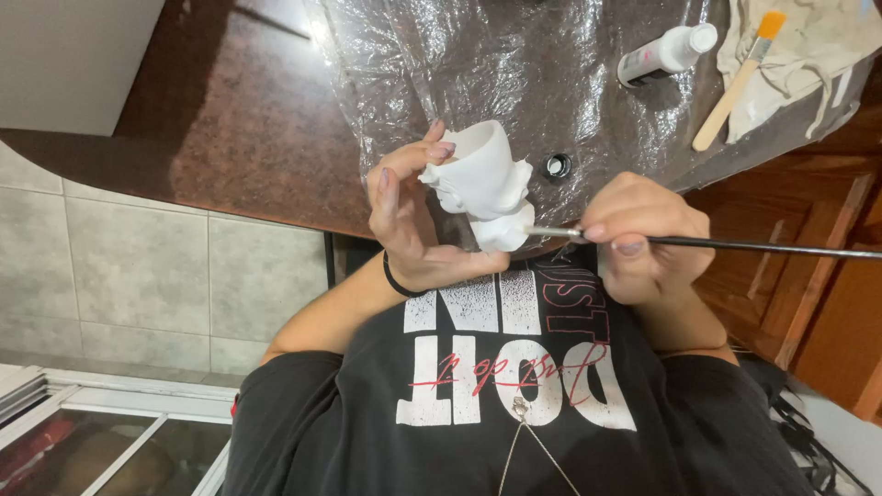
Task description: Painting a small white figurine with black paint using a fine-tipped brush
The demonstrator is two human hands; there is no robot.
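Head view: left hand point(409, 216) clasps a white sculpted figurine point(484, 184), its open mouth tilted away from the body. Right hand point(643, 239) pinches a thin brush point(735, 244), long axis level, tip at the figurine's base. Beyond the right hand, a white bottle point(666, 52) lies on the plastic-covered table point(239, 119).

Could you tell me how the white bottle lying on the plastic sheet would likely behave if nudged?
The white bottle lies on its side and looks round, so it would probably roll. The crinkled plastic sheet might slow it. It looks small, likely light.
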